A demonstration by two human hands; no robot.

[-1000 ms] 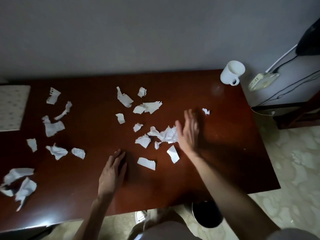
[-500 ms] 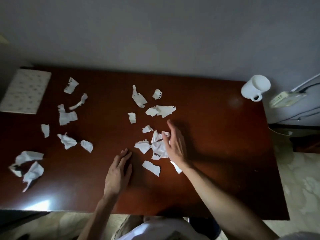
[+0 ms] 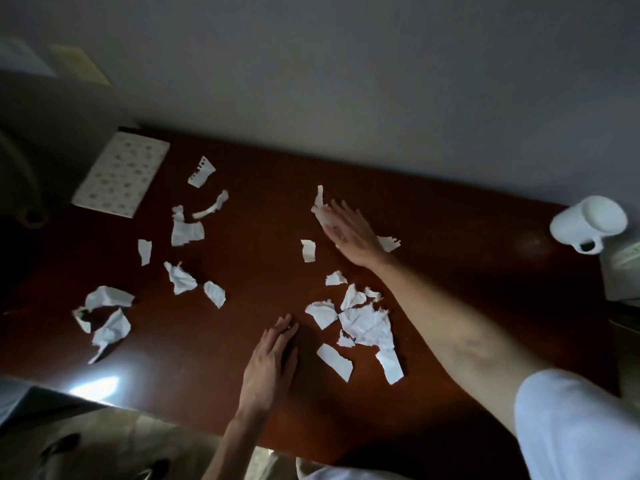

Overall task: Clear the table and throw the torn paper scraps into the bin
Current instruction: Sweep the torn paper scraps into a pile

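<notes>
Head view: right hand (image 3: 349, 230) has advanced from the near scrap pile (image 3: 363, 323) to far scraps (image 3: 320, 206), fingers (image 3: 337, 211) spread flat, holding nothing; gathering continues.

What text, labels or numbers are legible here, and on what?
None can be read.
patterned pad: small repeated marks, too blurred to tell whether they are text.
paper scraps: no writing shows.
white mug: plain, no label shows.

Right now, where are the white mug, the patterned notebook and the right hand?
white mug (image 3: 585, 221), head view, on its side wall.
patterned notebook (image 3: 121, 174), head view, middle of its cover.
right hand (image 3: 349, 230), head view, back of the hand.
</notes>
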